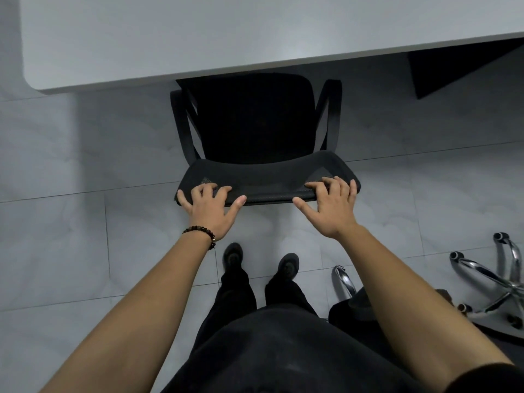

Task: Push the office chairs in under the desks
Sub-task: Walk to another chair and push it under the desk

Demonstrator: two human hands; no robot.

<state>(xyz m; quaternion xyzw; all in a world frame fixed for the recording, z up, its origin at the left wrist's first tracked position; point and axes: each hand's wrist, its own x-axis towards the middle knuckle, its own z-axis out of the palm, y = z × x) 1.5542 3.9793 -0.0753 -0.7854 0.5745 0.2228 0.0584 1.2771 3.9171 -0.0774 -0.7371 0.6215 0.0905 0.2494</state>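
Now, with left hand [208,214] and right hand [330,211] both curled over the chair backrest [266,177], seat front just under the surface [170,38], push evenly and straight so neither armrest [333,114] catches the edge.

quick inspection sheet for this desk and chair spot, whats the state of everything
surface: pale desk, rounded corner on the left
job's things: black mesh office chair, front of the seat at the desk edge, most of the seat and both armrests not yet under
clutter: nothing seen
hands: left hand and right hand both grip the top of the backrest, fingers curled over it
cables: nothing seen
surroundings: grey tiled floor; chrome wheeled base of a second chair at the right, away from the desk; beaded bracelet on the left wrist
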